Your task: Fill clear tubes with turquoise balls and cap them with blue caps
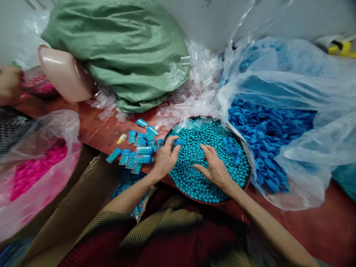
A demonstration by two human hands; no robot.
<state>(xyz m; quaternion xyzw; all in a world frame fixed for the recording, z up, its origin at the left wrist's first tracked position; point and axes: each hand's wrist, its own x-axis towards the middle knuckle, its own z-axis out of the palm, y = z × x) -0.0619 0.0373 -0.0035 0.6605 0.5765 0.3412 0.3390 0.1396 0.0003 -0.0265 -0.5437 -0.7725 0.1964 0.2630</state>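
A round, red-rimmed tray (pixel 178 191) full of small blue balls (pixel 189 174) sits in front of me. At its left side my left hand (pixel 167 157) pinches a blue cap (pixel 179 142) between thumb and forefinger; whether a tube is attached is hidden. My right hand (pixel 215 168) hovers over the balls with thumb and fingers apart, and nothing shows in it. Several loose blue caps (pixel 230 145) lie on the balls at the right. Clear tubes (pixel 191 123) rest over the far rim. Left of the tray is a pile of blue-capped tubes with balls inside (pixel 143 150).
Clear empty tubes (pixel 200 85) heap behind the tray, beside a green sack (pixel 119 48). A plastic bag (pixel 300 148) of blue caps (pixel 264 129) stands right. Leftward are a pink tub (pixel 63 74), a bag of pink pieces (pixel 41 167) and another person's hand (pixel 9 85).
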